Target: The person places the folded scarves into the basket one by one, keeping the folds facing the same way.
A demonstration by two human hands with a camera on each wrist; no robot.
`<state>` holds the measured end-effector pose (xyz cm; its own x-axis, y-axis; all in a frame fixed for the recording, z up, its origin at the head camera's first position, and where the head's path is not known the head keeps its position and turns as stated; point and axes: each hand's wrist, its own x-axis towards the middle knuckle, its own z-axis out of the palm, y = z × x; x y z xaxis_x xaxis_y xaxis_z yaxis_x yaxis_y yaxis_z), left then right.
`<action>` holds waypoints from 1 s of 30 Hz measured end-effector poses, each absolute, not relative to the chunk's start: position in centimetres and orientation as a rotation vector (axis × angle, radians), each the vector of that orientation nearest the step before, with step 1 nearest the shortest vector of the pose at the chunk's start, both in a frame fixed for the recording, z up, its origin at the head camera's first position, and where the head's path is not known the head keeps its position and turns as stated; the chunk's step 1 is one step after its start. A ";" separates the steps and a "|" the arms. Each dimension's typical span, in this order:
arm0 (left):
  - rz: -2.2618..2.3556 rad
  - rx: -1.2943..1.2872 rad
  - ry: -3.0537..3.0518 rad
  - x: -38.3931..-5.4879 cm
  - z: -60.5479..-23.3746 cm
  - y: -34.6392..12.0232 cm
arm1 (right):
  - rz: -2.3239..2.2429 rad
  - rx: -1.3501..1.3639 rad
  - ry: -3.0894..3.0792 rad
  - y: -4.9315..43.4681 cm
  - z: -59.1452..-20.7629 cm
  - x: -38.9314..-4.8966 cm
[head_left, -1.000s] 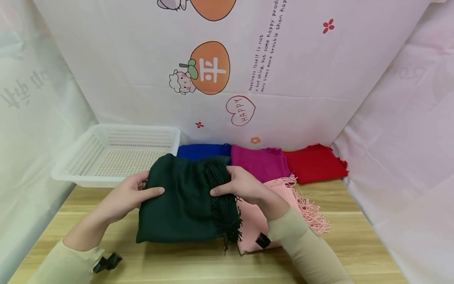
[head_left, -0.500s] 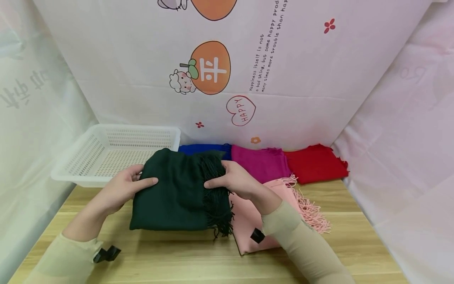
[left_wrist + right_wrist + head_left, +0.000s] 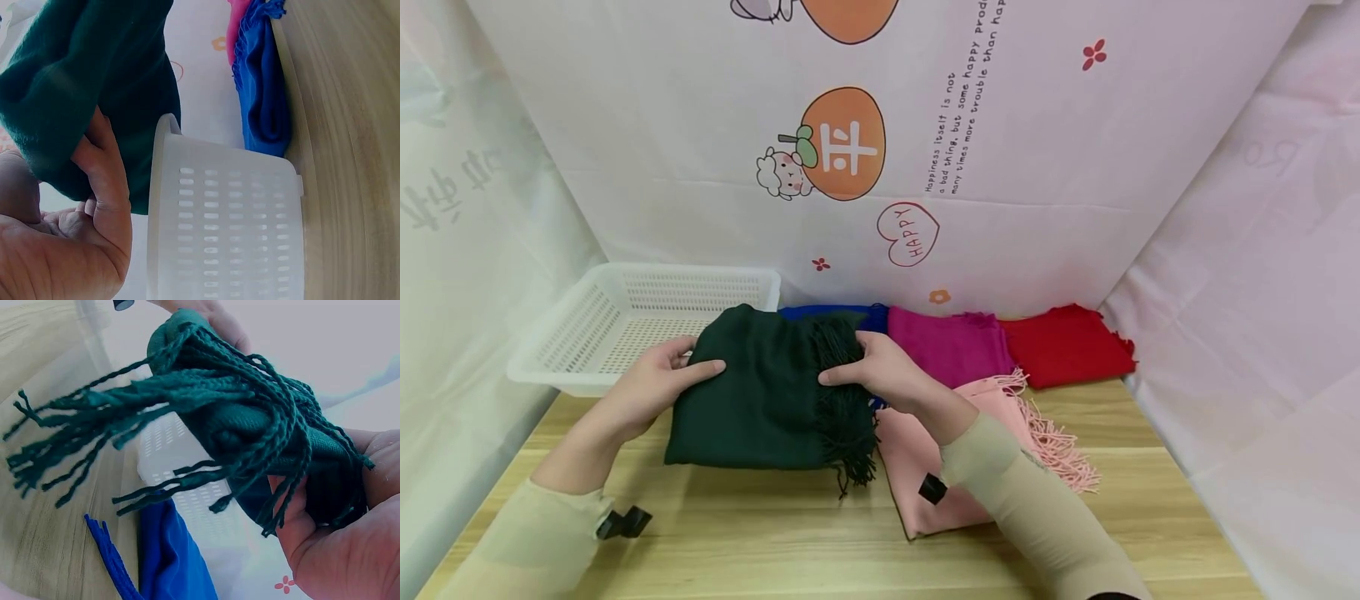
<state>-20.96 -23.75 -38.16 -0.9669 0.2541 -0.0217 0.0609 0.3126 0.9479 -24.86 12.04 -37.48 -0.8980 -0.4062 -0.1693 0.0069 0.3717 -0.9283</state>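
Observation:
Both hands hold a folded dark green scarf (image 3: 752, 400) above the table, tilted toward the camera in the head view. My left hand (image 3: 651, 387) grips its left edge, thumb on the front and fingers behind. At the fringed right edge, my right hand (image 3: 887, 375) pinches the scarf, its thumb lying over the tassels. The right wrist view shows the green fringe (image 3: 275, 431) hanging loose and the folded layers between thumb and fingers. A white perforated basket (image 3: 572, 367) stands behind and left of the scarf; the left wrist view has its side wall (image 3: 231, 219) close to the left hand.
Folded blue (image 3: 827, 312), magenta (image 3: 951, 346) and red (image 3: 1067, 346) scarves line the back wall. A pink fringed scarf (image 3: 925, 492) lies on the wooden table (image 3: 760, 542) under the right forearm. White printed cloth (image 3: 1015, 233) encloses the back and sides.
Both hands have carried the green scarf up and to the left, nearer the basket. More of the pink scarf now shows. The basket and other scarves have stayed put.

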 end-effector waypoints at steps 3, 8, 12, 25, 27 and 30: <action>1.729 0.290 2.412 -21.3 -38.2 -24.0 | -1.550 -0.340 2.258 11.8 -37.4 -25.1; 1.739 0.261 2.408 -21.8 -38.3 -24.4 | -1.561 -0.338 2.240 11.3 -37.4 -25.6; 1.747 0.255 2.396 -22.2 -38.2 -24.8 | -1.561 -0.325 2.237 10.9 -37.3 -25.9; 1.705 0.237 2.458 -23.3 -37.7 -25.7 | -1.551 -0.345 2.281 9.6 -36.9 -27.2; 1.711 0.237 2.460 -23.4 -37.6 -25.8 | -1.563 -0.349 2.275 9.5 -36.9 -27.5; 1.722 0.246 2.449 -23.7 -37.6 -26.0 | -1.575 -0.358 2.270 9.2 -36.9 -27.9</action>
<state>-23.68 -26.00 -37.57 -0.9771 0.2121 -0.0186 0.0542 0.3326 0.9415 -27.85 9.19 -36.87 -0.9053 -0.4000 -0.1430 -0.0061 0.3488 -0.9372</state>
